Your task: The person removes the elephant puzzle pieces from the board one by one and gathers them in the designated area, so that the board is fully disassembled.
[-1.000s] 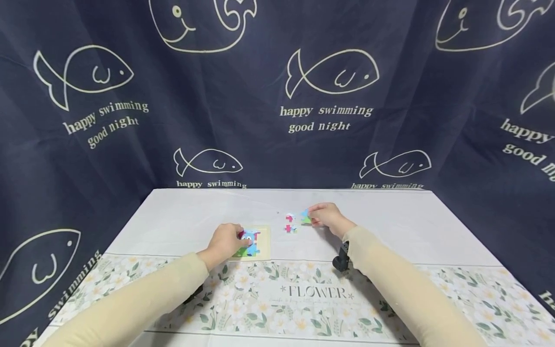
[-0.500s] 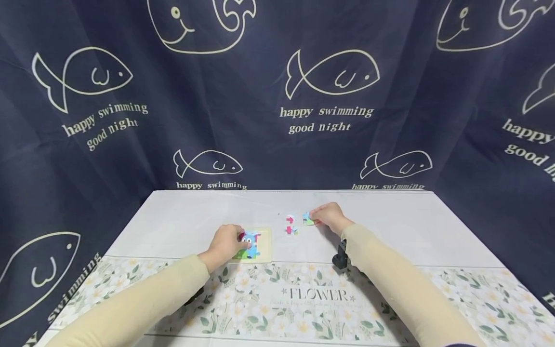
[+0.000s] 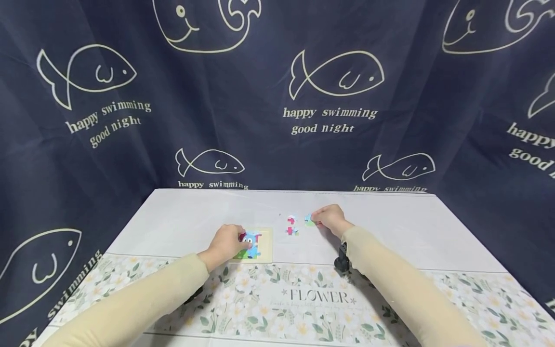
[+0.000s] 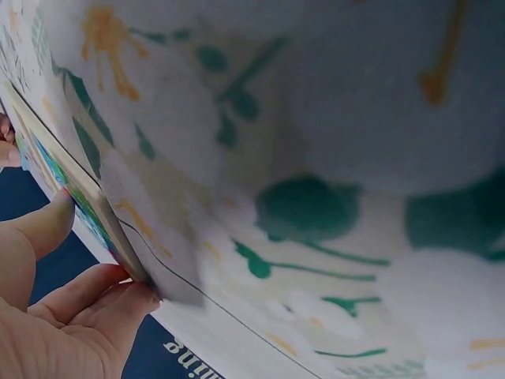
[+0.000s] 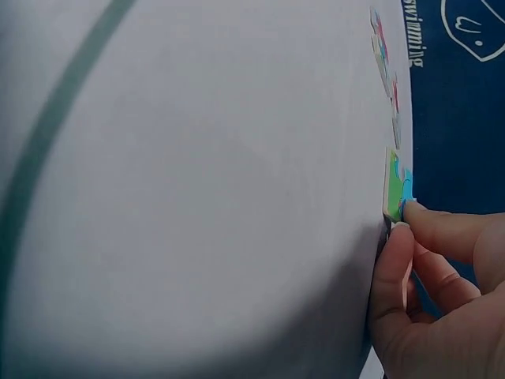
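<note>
On the left of the tabletop lies a wooden jigsaw tray (image 3: 268, 246), partly filled with a picture of a blue figure with big eyes. My left hand (image 3: 226, 245) grips its left side; in the left wrist view the thumb (image 4: 57, 217) lies on the picture and the fingers are at the tray's edge. Up and to the right, my right hand (image 3: 331, 218) pinches a blue and green jigsaw piece (image 5: 394, 185) between thumb and fingertips, at the table surface. Two red and blue jigsaw pieces, an upper piece (image 3: 292, 220) and a lower piece (image 3: 292, 231), lie just left of it.
The white tabletop (image 3: 373, 207) has a floral printed band (image 3: 277, 318) with the word FLOWER along its near side. A dark blue curtain (image 3: 260, 96) with fish drawings hangs behind. A black wrist device (image 3: 341, 260) sits under the right sleeve.
The right hand has turned the blue and green jigsaw piece slightly and stays at nearly the same place. The left hand keeps its hold on the tray. The head view has shifted a little.
</note>
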`<state>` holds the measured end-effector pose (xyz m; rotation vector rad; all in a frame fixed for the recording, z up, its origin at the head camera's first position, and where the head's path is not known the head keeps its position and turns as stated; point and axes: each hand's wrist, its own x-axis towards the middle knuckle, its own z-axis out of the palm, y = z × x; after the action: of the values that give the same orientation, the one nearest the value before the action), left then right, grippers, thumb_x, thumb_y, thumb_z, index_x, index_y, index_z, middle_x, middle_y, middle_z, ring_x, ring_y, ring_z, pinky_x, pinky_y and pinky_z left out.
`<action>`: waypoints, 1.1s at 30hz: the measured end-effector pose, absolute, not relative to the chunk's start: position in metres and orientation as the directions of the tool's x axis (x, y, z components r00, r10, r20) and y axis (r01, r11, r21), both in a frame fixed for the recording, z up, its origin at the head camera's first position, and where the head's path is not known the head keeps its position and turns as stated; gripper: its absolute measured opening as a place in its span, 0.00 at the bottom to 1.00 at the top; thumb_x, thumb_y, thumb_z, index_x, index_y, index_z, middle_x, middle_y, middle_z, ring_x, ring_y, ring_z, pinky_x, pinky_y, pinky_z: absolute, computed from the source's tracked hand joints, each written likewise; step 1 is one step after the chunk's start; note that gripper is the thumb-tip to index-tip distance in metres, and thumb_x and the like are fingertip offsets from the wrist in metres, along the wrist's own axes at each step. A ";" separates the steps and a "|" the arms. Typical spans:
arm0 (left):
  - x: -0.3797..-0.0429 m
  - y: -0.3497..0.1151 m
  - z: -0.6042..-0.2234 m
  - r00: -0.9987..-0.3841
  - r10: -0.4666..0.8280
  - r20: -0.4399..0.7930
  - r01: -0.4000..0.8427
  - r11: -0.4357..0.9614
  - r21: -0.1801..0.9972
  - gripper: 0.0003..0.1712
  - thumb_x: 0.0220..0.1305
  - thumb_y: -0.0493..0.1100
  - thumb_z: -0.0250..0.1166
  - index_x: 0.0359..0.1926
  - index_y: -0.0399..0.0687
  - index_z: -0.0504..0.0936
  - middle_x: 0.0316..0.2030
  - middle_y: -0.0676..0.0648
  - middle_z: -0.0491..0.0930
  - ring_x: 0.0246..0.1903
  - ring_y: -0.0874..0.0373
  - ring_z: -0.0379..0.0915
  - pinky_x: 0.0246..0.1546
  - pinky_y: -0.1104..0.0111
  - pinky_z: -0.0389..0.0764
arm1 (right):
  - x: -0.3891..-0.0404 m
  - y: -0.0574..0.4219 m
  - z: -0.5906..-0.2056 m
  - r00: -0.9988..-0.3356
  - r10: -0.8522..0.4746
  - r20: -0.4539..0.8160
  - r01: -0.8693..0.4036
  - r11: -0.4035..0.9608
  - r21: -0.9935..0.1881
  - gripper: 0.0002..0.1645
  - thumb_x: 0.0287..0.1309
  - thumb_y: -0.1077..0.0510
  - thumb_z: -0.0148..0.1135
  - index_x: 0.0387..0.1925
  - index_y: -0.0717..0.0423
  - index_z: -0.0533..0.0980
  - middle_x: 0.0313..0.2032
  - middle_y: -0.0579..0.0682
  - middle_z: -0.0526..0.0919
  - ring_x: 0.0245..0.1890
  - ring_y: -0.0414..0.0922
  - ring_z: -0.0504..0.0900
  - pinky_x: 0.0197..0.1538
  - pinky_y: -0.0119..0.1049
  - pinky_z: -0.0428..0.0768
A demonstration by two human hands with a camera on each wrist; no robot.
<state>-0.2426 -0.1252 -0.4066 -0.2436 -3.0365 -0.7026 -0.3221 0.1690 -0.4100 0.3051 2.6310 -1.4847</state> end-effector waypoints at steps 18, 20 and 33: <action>-0.240 -0.124 -0.408 -0.988 0.144 0.054 0.153 0.888 0.434 0.24 0.54 0.46 0.73 0.49 0.36 0.83 0.42 0.42 0.85 0.42 0.52 0.80 0.51 0.57 0.81 | -0.325 0.175 -0.412 -0.974 0.113 -0.197 0.225 0.348 -0.910 0.14 0.63 0.66 0.57 0.48 0.70 0.79 0.32 0.52 0.82 0.24 0.36 0.77 0.33 0.28 0.86; -0.240 -0.124 -0.408 -0.988 0.143 0.054 0.152 0.883 0.443 0.24 0.54 0.46 0.73 0.49 0.36 0.83 0.42 0.41 0.85 0.41 0.52 0.80 0.50 0.58 0.82 | -0.325 0.175 -0.412 -0.972 0.113 -0.205 0.232 0.334 -0.914 0.14 0.64 0.66 0.56 0.48 0.71 0.78 0.32 0.52 0.82 0.23 0.36 0.77 0.32 0.27 0.86; -0.240 -0.122 -0.409 -0.991 0.121 0.058 0.134 0.874 0.466 0.25 0.54 0.44 0.73 0.51 0.33 0.82 0.44 0.38 0.85 0.46 0.47 0.81 0.53 0.56 0.81 | -0.324 0.176 -0.410 -0.975 0.050 -0.215 0.221 0.248 -0.943 0.17 0.65 0.67 0.56 0.53 0.73 0.75 0.35 0.55 0.83 0.22 0.34 0.80 0.36 0.28 0.86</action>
<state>-0.2397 -0.1224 -0.4092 -0.2055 -3.0155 -0.7533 -0.3235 0.1756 -0.4103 0.2583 2.3667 -1.8263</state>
